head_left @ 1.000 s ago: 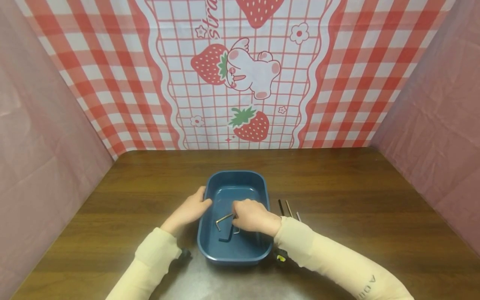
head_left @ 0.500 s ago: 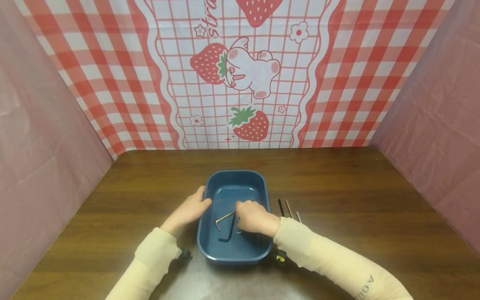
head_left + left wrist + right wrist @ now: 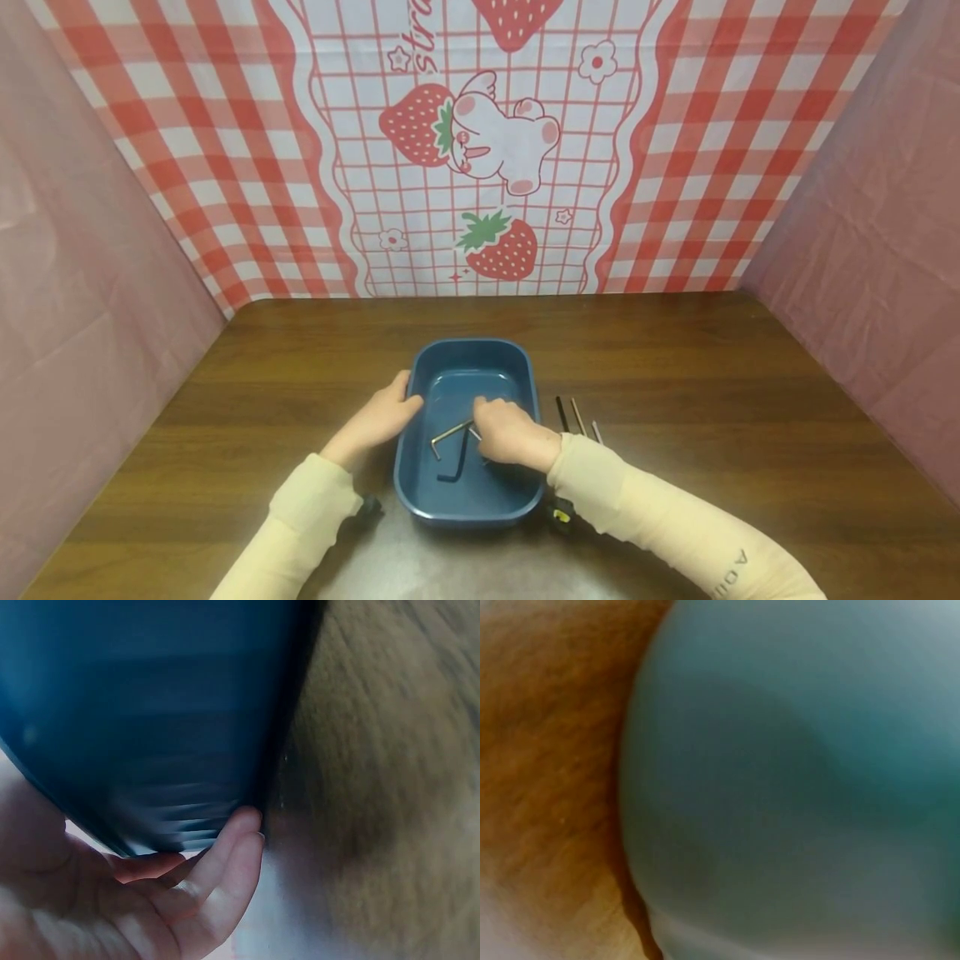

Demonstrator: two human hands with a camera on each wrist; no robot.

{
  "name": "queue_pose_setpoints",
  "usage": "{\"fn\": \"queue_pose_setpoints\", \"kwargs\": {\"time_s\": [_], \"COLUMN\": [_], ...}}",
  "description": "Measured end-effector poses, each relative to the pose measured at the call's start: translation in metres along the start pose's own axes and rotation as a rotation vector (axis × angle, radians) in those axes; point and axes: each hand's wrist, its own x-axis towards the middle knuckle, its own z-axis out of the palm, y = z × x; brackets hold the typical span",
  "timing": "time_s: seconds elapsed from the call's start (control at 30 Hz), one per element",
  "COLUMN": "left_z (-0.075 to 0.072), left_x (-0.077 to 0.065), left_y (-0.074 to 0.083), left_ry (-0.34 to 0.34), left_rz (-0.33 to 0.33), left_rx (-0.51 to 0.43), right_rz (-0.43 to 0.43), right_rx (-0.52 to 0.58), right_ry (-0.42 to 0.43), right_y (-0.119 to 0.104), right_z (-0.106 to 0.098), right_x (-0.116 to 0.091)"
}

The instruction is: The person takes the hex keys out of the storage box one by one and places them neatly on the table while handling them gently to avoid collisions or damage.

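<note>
A blue rectangular tub (image 3: 468,518) stands on the wooden table. My left hand (image 3: 377,417) grips its left side, thumb at the rim and fingers against the outer wall (image 3: 165,712). Inside the tub, my right hand (image 3: 510,432) has curled fingers pinching a silver hex key (image 3: 475,434), mostly hidden under the hand. A brass-coloured hex key (image 3: 447,432) lies just left of those fingertips, its long end reaching toward them. Beside it, a black hex key (image 3: 461,458) rests on the tub floor. The right wrist view holds only the blurred tub wall (image 3: 780,787) and table.
Right of the tub, a black rod (image 3: 562,412), a brass-coloured rod (image 3: 578,415) and a silver rod (image 3: 597,432) lie on the table (image 3: 675,375), partly covered by the right sleeve. A strawberry-printed cloth (image 3: 480,150) hangs behind, with pink cloth on both sides.
My right hand has shifted slightly to the right within the tub, and the silver hex key has moved with it. The left hand and tub stay put.
</note>
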Motion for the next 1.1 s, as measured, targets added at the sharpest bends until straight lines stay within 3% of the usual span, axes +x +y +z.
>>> {"fn": "queue_pose_setpoints", "kwargs": {"time_s": [0.5,0.93,1.1], "left_z": [0.0003,0.0004,0.0004], "left_x": [0.0011,-0.0001,-0.0005], "left_y": [-0.0001,-0.0005,-0.0004], "left_ry": [-0.013,-0.011,-0.005], "left_rz": [-0.010,-0.001,-0.001], "left_rx": [-0.013,-0.010,-0.006], "right_rz": [-0.052,-0.111,-0.095], "right_rx": [0.043,0.108,0.120], "right_ry": [-0.021,0.041,0.072], "right_y": [0.0030,0.0049,0.0055], "right_z": [-0.0012,-0.0044,-0.0078], "right_x": [-0.0025,-0.0032,-0.0044]}}
